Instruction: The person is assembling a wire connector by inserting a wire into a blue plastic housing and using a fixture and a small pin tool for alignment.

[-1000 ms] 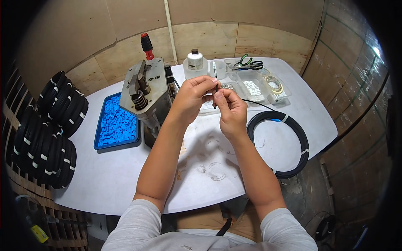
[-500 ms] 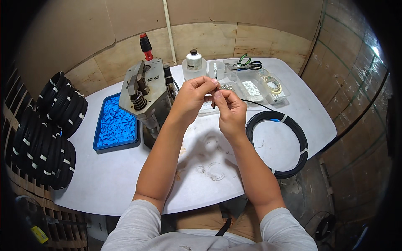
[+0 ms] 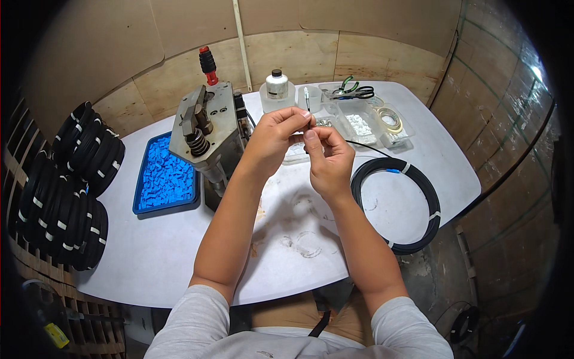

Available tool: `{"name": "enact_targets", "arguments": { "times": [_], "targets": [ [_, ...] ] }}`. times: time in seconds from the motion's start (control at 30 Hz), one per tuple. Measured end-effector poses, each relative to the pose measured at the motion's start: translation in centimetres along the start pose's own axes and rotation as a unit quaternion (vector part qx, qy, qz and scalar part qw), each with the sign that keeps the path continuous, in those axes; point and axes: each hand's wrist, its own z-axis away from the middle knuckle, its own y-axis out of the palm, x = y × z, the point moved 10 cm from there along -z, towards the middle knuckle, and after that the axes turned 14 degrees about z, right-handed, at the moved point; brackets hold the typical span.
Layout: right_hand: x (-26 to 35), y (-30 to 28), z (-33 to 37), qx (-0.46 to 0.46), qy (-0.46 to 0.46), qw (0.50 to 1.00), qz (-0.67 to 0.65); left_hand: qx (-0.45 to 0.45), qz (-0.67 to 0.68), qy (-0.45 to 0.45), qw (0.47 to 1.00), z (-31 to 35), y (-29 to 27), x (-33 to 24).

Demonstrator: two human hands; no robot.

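In front of the machine, above the table, my two hands are close together with their fingertips almost meeting. My left hand [image 3: 276, 136] pinches a small, thin dark piece between thumb and forefinger. My right hand [image 3: 328, 160] is closed on the end of a black cable [image 3: 366, 145], which runs out behind its fingers to a black cable coil [image 3: 431, 200] on the right. Fingers hide most of the held end. Just above them a slim, white-tipped thing [image 3: 307, 97] shows against a clear cup; I cannot tell whether it stands there or is held.
At left stand a metal machine [image 3: 210, 125] and a blue tray [image 3: 139, 202] of small blue parts. Behind are a white bottle [image 3: 277, 87], clear boxes of small parts [image 3: 359, 127], scissors [image 3: 357, 93], green-handled pliers [image 3: 345, 84] and tape rolls [image 3: 390, 121]. Bundled black coils [image 3: 63, 209] lie far left.
My right hand has shifted very slightly, and the dark end below the fingers shows less than before. Otherwise the pinching pose of both hands is nearly the same.
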Motion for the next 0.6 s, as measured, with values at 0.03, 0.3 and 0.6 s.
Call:
{"name": "enact_targets", "arguments": {
  "times": [0.03,0.3,0.6],
  "targets": [
    [0.3,-0.2,0.0,-0.013,-0.019,1.0,0.018,0.013,0.001,0.003,1.0,0.0,0.2,-0.1],
    [4.0,-1.6,0.6,-0.109,-0.19,0.96,0.174,0.084,0.027,0.007,0.996,0.1,1.4,-0.1],
    [2.3,-1.1,0.2,-0.061,-0.132,0.977,0.153,0.106,0.008,0.023,0.994,0.2,1.7,-0.3]
  ]
}}
